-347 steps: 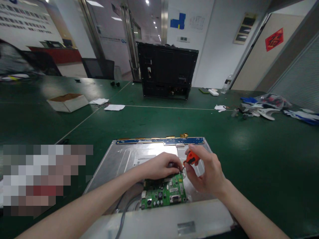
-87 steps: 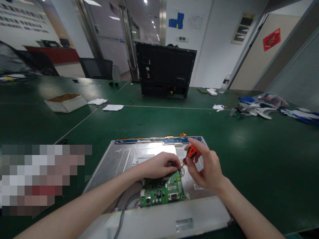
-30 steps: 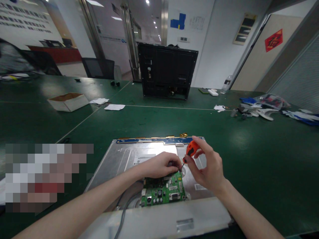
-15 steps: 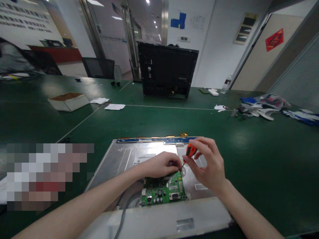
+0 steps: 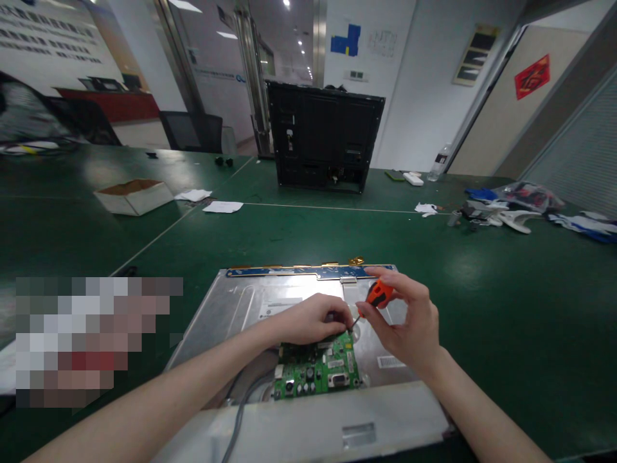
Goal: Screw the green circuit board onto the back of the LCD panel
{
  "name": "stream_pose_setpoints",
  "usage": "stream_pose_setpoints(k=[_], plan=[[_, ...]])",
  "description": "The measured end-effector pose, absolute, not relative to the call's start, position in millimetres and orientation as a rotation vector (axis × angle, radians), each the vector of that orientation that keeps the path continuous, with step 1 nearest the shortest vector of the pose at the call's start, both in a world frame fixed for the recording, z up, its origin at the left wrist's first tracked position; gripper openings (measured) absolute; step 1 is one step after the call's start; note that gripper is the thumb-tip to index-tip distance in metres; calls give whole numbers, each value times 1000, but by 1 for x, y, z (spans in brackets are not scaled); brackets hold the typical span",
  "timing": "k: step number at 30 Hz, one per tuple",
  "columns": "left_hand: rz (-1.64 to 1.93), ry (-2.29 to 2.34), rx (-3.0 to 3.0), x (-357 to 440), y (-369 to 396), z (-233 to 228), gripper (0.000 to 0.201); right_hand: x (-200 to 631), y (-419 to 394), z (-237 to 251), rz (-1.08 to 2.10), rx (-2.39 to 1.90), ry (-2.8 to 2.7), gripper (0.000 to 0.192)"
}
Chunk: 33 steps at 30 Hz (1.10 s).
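The orange-handled screwdriver point(image 5: 377, 294) is pinched in the curled fingers of the right hand point(image 5: 407, 325), its tip at the far corner of the green circuit board point(image 5: 315, 370), where the left hand point(image 5: 313, 319) presses down, fingers bent, on the metal panel point(image 5: 241, 305) lying on the green desk point(image 5: 482, 289).

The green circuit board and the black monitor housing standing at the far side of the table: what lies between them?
In the head view, the metal panel with its blue strip, then bare green table, lies between the green circuit board and the black housing.
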<state>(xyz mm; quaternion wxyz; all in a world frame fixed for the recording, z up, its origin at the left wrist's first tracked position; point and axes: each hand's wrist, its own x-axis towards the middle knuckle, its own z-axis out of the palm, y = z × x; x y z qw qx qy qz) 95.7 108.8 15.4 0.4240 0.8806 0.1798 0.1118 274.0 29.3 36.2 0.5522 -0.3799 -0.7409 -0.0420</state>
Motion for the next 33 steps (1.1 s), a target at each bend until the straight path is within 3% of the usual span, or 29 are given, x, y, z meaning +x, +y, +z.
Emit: stream_pose_setpoints(k=[23, 33], plan=[[300, 459, 2214, 95, 110, 11, 12, 272, 28, 40, -117, -816, -1800, 51], [320, 441, 2207, 96, 110, 11, 12, 272, 27, 44, -265, -852, -1776, 46]])
